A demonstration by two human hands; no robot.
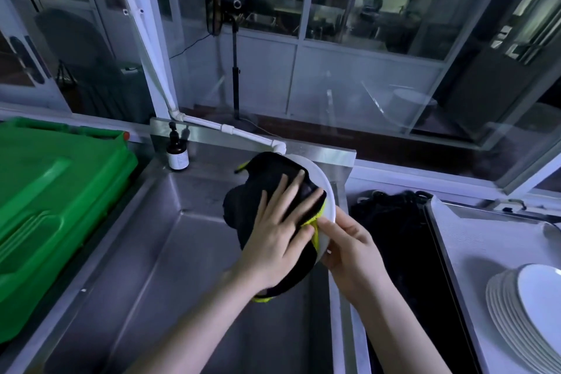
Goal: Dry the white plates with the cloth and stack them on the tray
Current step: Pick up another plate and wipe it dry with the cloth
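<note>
A white plate (329,194) is held tilted over the steel sink, most of its face covered by a black cloth with yellow-green trim (258,191). My left hand (279,231) lies flat on the cloth with straight, spread fingers, pressing it against the plate. My right hand (349,249) grips the plate's lower right rim, thumb on the front by the yellow trim, fingers behind. At the far right a stack of several white plates (528,313) rests on the steel tray (473,240).
Below the hands lies the deep steel sink basin (170,267). A green plastic crate (51,200) sits left of it. A brown pump bottle (177,152) stands at the sink's back corner. A white pipe spout (273,143) ends behind the plate. Between sink and tray runs a dark gap holding black netting (391,222).
</note>
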